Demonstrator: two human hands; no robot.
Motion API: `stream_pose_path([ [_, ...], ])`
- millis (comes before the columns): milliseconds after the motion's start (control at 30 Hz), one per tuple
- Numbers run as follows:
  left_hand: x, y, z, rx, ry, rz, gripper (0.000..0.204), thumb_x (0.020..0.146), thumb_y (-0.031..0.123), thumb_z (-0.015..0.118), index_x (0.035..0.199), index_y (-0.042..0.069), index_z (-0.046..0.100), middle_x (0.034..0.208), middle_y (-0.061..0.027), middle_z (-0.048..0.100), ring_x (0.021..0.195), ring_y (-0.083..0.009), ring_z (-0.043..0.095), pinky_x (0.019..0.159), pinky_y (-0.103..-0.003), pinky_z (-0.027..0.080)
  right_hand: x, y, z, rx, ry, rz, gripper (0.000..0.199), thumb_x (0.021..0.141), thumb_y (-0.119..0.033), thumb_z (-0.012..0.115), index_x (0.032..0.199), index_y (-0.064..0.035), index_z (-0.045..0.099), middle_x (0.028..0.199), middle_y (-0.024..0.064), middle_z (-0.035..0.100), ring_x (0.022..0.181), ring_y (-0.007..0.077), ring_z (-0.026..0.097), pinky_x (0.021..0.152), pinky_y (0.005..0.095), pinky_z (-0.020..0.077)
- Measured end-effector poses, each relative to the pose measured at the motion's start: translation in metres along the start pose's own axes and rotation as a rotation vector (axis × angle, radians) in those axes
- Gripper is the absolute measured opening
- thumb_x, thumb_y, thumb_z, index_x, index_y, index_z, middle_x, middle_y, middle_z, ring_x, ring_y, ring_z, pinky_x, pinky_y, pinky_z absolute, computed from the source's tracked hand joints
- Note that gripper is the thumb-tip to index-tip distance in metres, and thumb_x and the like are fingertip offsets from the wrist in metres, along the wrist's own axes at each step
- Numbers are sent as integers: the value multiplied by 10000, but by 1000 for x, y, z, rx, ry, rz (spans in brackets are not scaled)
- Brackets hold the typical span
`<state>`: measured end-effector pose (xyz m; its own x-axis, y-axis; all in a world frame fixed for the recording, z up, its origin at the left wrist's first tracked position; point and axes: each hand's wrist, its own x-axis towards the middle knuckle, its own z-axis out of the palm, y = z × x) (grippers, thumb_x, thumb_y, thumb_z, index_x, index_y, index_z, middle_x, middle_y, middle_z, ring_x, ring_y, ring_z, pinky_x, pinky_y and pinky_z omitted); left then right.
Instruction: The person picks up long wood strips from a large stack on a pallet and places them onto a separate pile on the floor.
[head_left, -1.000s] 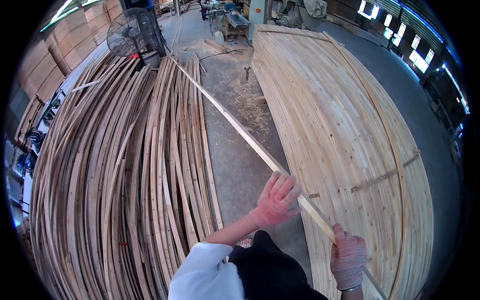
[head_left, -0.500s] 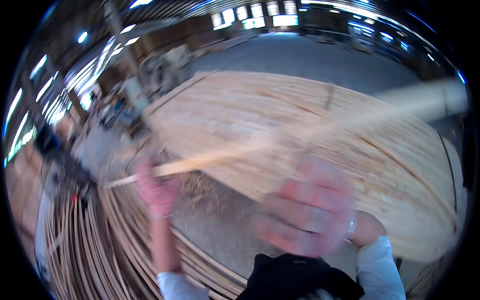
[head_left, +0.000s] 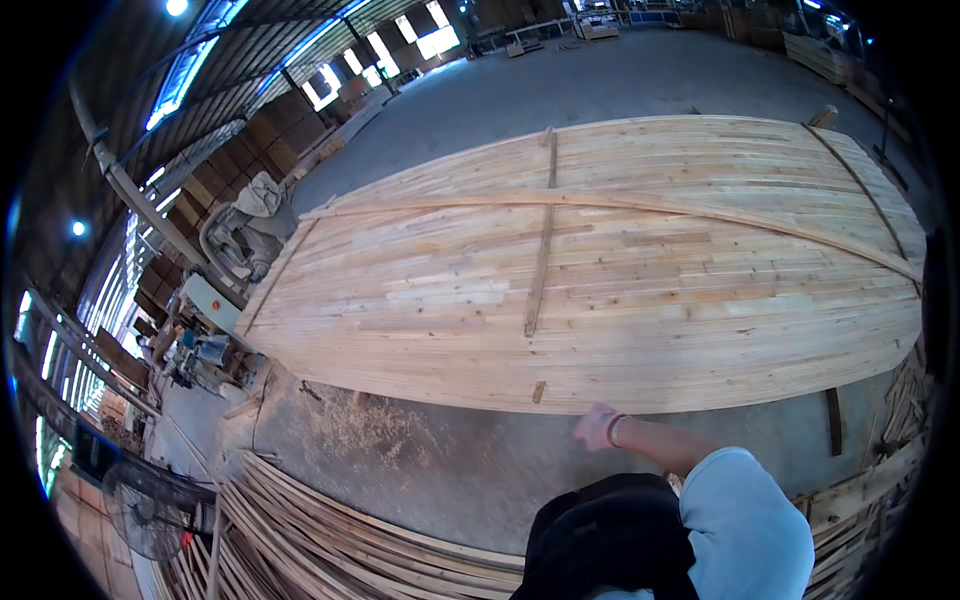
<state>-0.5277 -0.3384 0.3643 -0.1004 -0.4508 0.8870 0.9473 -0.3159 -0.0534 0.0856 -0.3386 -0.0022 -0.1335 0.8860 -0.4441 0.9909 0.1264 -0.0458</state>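
Lying in rows: we have pale slats set side by side in one broad stack across the centre of the frame; too many to count; that layer looks complete to us
Loose slats: heaped along the lower left, also past counting; these, we judge, are what remains outside the rows
Right hand: one gloved hand at the stack's near edge, lower centre; we cannot tell whether its grip is spread or pinching, nor whether it touches the wood
Left hand: out of view; we cannot tell its grip
Strips on top: we count one long batten running lengthwise; three crosswise strips, at left, middle and right; one short piece near the lower edge
Fan: one, lower left
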Motion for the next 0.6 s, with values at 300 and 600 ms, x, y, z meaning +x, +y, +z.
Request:
stream_pose_path([
  [300,-356,150,-154,-240,-1100,-1994,484,896,206,542,1326,61,374,1196,-124,528,1013,-257,538,896,-384,431,-88,55,282,476,-536,346,405,841,-389,517,1085,-105,670,1127,131,649,1077,319,593,908,455,453],
  [600,-317,302,-39,-875,-1370,-1964,639,850,105,619,1386,-18,295,1358,-191,405,1225,-259,437,1043,-363,349,-63,-45,27,1351,218,153,347,864,-311,619,1133,-95,645,1043,87,677,980,163,624,854,285,482],
])
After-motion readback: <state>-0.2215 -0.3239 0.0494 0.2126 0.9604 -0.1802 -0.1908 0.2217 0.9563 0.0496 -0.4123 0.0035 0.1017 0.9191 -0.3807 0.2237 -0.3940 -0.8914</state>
